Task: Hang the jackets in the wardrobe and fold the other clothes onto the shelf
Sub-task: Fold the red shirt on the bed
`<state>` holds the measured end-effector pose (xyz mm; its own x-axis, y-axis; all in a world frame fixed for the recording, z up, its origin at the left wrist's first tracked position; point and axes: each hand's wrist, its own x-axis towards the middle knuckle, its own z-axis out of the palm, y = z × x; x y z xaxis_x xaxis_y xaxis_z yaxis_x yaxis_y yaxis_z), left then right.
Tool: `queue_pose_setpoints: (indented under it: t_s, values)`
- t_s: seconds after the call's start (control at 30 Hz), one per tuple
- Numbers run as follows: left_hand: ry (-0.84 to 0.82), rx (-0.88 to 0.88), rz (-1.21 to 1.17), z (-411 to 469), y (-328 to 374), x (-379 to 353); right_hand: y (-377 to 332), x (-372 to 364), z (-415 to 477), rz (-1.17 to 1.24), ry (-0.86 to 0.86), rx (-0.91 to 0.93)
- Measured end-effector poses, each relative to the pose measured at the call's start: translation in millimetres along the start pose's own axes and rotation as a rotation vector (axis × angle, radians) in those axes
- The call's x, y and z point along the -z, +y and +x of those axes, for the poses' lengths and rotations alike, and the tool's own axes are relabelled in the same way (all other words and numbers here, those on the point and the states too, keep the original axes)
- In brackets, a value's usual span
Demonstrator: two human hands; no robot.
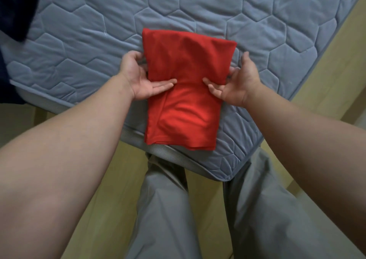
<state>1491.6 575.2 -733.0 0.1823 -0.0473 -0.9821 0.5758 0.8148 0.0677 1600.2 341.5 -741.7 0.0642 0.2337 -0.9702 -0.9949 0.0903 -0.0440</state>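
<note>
The grey quilted mattress (198, 7) with its stitched hexagons carries the job, and you are working right at its near corner. That is the first risk. The folded red knit garment (182, 108) lies with its lower hem level with the mattress edge, so a tug toward you could slide it off onto the floor.

The dark navy cloth (13, 11) sits well apart at the far left and should not interfere.

Your hands are apart, one at each side of the red garment near its middle crease. Your left hand (140, 80) has its thumb hooked at the side edge and its fingers laid across the cloth. Your right hand (235, 82) mirrors it on the other edge.

The fabric looks thin and slippery. If you lift or fold with uneven pull, the layers will likely shear and the stack will skew. The upper half already sits slightly askew, so square it before carrying it to the shelf.
</note>
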Motion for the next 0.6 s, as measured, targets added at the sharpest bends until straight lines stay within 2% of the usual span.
queue_pose_setpoints:
  t_s: [0.1, 0.17, 0.23, 0.3, 0.4, 0.47, 0.53, 0.6]
  values:
    - [-0.019, -0.016, 0.024, -4, -5, 10, 4, 2, -12, -0.028, 0.001, -0.006]
    - [-0.088, -0.058, 0.085, -13, -13, 12, 12, 3, -24, -0.098, -0.01, -0.002]
    - [-0.171, -0.077, 0.165, -24, -22, 18, 21, 7, -35, -0.141, -0.035, 0.039]
    - [-0.182, -0.113, 0.271, -34, -30, 25, 31, 12, -44, -0.225, -0.03, 0.109]
    - [0.081, -0.162, 0.362, -46, -46, 34, 51, 19, -57, -0.37, 0.114, 0.218]
    - [0.264, -0.171, 0.421, -47, -60, 39, 66, 25, -62, -0.633, 0.249, 0.306]
    - [0.315, -0.066, 0.529, -47, -72, 44, 82, 31, -64, -0.839, 0.349, 0.32]
    - [0.25, 0.085, 0.608, -49, -82, 48, 93, 36, -61, -0.922, 0.425, 0.251]
